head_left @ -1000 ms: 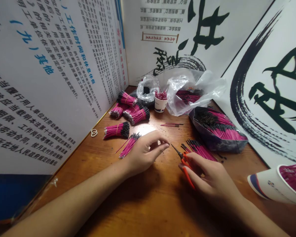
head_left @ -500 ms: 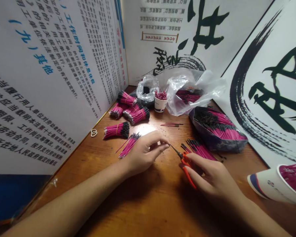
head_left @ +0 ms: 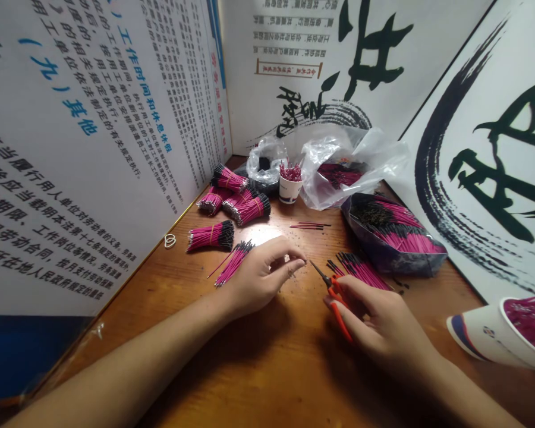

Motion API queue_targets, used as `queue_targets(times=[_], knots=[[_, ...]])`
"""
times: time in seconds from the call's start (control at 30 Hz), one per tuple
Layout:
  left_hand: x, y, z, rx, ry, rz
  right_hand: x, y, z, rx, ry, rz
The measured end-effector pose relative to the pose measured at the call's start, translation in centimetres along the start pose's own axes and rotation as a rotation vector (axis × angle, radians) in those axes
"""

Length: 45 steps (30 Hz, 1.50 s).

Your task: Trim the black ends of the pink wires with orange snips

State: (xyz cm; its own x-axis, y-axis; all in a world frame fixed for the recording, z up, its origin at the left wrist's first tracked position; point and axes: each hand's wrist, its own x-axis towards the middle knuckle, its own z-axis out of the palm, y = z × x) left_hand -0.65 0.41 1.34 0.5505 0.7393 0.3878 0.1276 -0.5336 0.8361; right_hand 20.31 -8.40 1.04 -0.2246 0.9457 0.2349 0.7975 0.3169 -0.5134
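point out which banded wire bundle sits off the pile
The bundle nearest the white loops, lying alone; the other bundles are heaped together behind it.

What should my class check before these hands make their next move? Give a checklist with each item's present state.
1. Orange-handled scissors held in the right hand: ok.
2. Scissor tip apart from the left hand: ok, though the visible gap is narrow.
3. Something pinched in the left fingertips: cannot tell, too small.
4. Loose pink strands lying near the right hand: ok.
5. Table free of scraps: not ok, dark specks lie on it.
6. Back paper cup upright: ok.
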Motion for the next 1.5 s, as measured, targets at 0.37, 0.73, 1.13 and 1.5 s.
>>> queue_targets(times=[0.37,0.73,1.13,1.5], knots=[[0.0,0.2,0.1,-0.004,-0.005,0.017,0.1,-0.1,0.0,0.024,-0.009,-0.019],[-0.1,0.2,-0.1,0.048,-0.016,-0.024,0.5,1.0,-0.5,-0.055,-0.004,0.129],[0.8,-0.8,-4.1,1.054,-0.1,-0.343,2.2,4.0,-2.4,-0.48,-0.109,0.415],[0.7,-0.7,-3.8,1.141,-0.126,-0.399,1.8,3.5,-1.3,-0.422,-0.18,0.313]])
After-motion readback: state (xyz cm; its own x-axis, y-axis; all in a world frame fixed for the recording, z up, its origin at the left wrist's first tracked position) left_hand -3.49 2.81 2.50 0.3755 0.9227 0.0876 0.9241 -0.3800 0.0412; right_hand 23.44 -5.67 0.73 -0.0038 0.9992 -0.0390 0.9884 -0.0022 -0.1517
